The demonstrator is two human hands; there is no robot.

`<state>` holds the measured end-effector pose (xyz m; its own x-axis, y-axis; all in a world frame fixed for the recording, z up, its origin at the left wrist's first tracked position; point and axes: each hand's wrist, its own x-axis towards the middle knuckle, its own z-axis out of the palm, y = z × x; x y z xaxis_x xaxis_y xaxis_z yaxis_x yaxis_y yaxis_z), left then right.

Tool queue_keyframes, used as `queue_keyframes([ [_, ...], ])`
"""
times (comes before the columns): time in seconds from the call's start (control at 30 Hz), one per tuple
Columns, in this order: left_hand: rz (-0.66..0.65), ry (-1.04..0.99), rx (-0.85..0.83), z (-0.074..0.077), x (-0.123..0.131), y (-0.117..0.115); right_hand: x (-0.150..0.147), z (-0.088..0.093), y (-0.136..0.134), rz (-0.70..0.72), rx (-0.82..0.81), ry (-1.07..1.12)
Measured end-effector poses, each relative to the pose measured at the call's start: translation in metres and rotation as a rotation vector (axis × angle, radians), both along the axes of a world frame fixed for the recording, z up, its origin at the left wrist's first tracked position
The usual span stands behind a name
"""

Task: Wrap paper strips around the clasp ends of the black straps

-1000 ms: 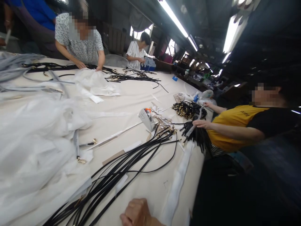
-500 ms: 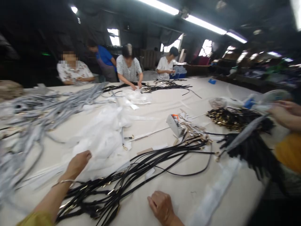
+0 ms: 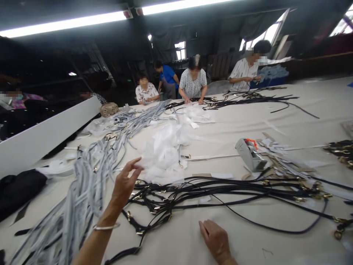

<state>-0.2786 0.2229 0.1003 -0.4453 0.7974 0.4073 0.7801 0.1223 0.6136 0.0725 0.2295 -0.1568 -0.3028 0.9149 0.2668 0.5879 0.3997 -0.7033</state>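
Left hand is lifting off the white plastic bags it was pressing half a second ago. Its fingers are spreading wide and gripping nothing, between the grey straps and black straps. Right hand is still lying flat on the table, empty too.

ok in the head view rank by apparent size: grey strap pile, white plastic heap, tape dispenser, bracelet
1. grey strap pile, largest, though nearness to the camera inflates it
2. white plastic heap
3. tape dispenser
4. bracelet, smallest
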Motion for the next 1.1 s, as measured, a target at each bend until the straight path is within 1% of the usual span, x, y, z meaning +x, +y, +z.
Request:
queue_keyframes([
  [0.03,-0.032,-0.061,0.046,0.001,0.013,-0.015,0.000,0.002,0.002,0.009,-0.046,0.012],
  [0.1,-0.110,-0.127,0.039,-0.002,0.040,-0.042,0.002,0.010,0.007,0.031,-0.176,0.042],
  [0.2,-0.258,-0.149,-0.053,-0.021,0.080,-0.075,0.006,0.031,0.013,0.138,-0.433,0.093],
  [0.27,-0.358,-0.118,-0.107,-0.037,0.106,-0.093,0.006,0.054,0.011,0.264,-0.602,0.133],
  [0.3,-0.396,-0.087,-0.122,-0.044,0.119,-0.100,0.005,0.068,0.008,0.342,-0.716,0.197],
  [0.37,-0.450,-0.021,-0.153,-0.058,0.143,-0.115,-0.002,0.098,-0.002,0.481,-0.996,0.442],
  [0.4,-0.466,0.007,-0.171,-0.063,0.154,-0.122,-0.006,0.112,-0.007,0.511,-1.132,0.593],
  [0.43,-0.475,0.024,-0.195,-0.069,0.164,-0.130,-0.011,0.126,-0.011,0.496,-1.223,0.715],
  [0.47,-0.474,0.032,-0.218,-0.075,0.173,-0.138,-0.015,0.137,-0.013,0.455,-1.271,0.791],
  [0.5,-0.468,0.036,-0.241,-0.081,0.180,-0.148,-0.018,0.146,-0.014,0.402,-1.268,0.805],
  [0.57,-0.414,0.045,-0.280,-0.098,0.189,-0.172,-0.019,0.157,-0.012,0.343,-1.242,0.746],
  [0.63,-0.333,0.038,-0.325,-0.115,0.192,-0.201,-0.011,0.159,-0.011,0.385,-1.220,0.610],
  [0.7,-0.256,-0.030,-0.396,-0.127,0.194,-0.231,0.000,0.159,-0.017,0.442,-1.182,0.424],
  [0.73,-0.225,-0.098,-0.435,-0.129,0.196,-0.243,0.005,0.160,-0.023,0.459,-1.163,0.336],
  [0.77,-0.203,-0.185,-0.468,-0.127,0.199,-0.251,0.009,0.162,-0.032,0.474,-1.153,0.265],
  [0.8,-0.193,-0.290,-0.494,-0.122,0.204,-0.255,0.013,0.165,-0.042,0.494,-1.153,0.224],
  [0.83,-0.200,-0.403,-0.507,-0.115,0.211,-0.254,0.014,0.170,-0.052,0.530,-1.160,0.221],
  [0.9,-0.241,-0.625,-0.479,-0.097,0.227,-0.241,0.014,0.184,-0.071,0.666,-1.123,0.262],
  [0.97,-0.245,-0.832,-0.415,-0.083,0.241,-0.221,0.012,0.197,-0.082,0.788,-1.058,0.342],
  [1.0,-0.223,-0.925,-0.389,-0.079,0.247,-0.212,0.011,0.202,-0.084,0.798,-1.039,0.375],
  [1.03,-0.192,-0.997,-0.376,-0.077,0.251,-0.208,0.010,0.204,-0.084,0.776,-1.033,0.390],
  [1.07,-0.166,-1.039,-0.380,-0.077,0.253,-0.208,0.009,0.203,-0.081,0.738,-1.034,0.387],
  [1.1,-0.148,-1.046,-0.398,-0.078,0.253,-0.213,0.009,0.201,-0.077,0.700,-1.034,0.367],
])
